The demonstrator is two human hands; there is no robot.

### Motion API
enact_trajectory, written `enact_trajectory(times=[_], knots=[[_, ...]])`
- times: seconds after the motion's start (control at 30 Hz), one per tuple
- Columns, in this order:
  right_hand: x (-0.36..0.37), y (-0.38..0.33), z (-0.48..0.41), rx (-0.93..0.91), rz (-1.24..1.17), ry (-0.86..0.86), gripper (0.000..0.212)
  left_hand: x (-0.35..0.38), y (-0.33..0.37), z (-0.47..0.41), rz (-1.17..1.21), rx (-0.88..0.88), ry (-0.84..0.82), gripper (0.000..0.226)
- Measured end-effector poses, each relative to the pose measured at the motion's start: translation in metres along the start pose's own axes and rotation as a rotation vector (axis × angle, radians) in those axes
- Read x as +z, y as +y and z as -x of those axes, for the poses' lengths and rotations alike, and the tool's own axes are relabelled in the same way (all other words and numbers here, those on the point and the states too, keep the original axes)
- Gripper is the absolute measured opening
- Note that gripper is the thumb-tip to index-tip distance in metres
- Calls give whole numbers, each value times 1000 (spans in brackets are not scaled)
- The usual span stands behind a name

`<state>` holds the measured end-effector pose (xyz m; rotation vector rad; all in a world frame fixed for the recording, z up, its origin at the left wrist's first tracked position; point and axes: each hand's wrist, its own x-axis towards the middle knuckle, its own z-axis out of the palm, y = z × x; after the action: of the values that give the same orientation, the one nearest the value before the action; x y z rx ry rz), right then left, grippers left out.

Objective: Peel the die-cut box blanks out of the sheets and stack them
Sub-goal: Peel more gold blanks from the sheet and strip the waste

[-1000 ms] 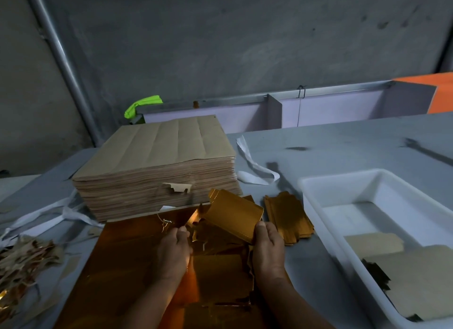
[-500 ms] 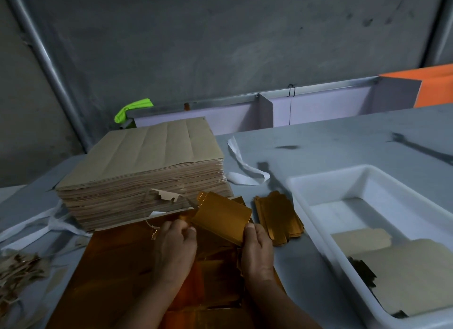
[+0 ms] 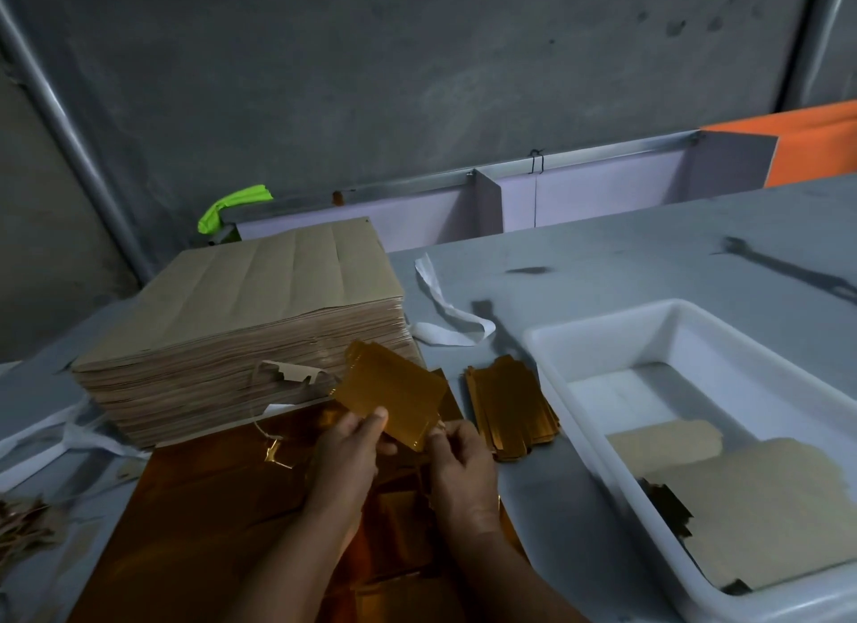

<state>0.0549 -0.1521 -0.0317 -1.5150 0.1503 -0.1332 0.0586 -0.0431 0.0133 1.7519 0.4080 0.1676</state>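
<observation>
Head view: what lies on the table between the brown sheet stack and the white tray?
The head view shows a pile of gold blanks, a white paper strip behind it.

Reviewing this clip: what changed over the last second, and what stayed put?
The left hand left the gold sheet, came up to the gold blank and took hold of its near edge. The right hand kept pinching the blank's near right corner, so both hands hold it now. The stack of peeled blanks, the brown sheet pile and the white tub stayed as they were.
</observation>
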Motion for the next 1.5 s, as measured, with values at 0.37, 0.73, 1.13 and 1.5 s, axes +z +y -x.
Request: enact_trajectory(times=[0.37,0.73,1.13,1.5], knots=[[2,-2,3,-22,103,-125,25,14,12,-25,-51,98,42,25],[4,1,1,-9,118,-102,27,26,10,-27,-78,139,67,25],[4,1,3,-16,180,-208,18,20,23,-33,-109,278,193,19],[3,-1,5,-38,169,-238,23,8,28,-36,-8,295,306,20]])
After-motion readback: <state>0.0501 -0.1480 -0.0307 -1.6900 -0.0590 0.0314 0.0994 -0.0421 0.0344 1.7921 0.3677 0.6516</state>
